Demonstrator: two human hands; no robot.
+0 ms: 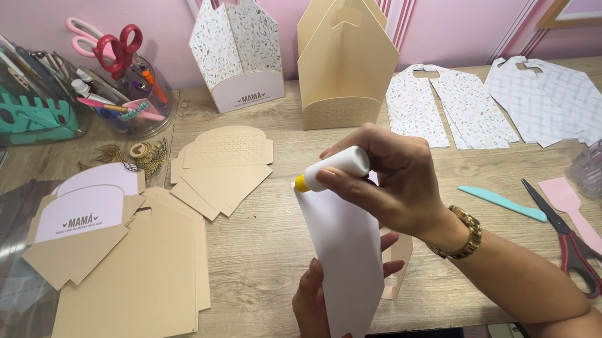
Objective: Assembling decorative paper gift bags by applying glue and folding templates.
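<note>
Above the front edge of the tabletop [266,256], the left hand [318,318] pinches the lower end of a white card panel [345,254], holding it upright. The right hand [386,182] is closed around a white glue bottle [335,169], its yellow tip touching the panel's top left corner. A thin, even line close along that edge looks best, with the left-hand grip firm and the scissors [578,250] lying well clear near the right edge.

Red-handled scissors [578,247] lie on the wooden table [265,248] beside a teal spatula [501,203]. Kraft card cutouts [128,279] sit left; two assembled carrier boxes [345,62] stand behind, patterned flat panels [452,106] alongside.
</note>
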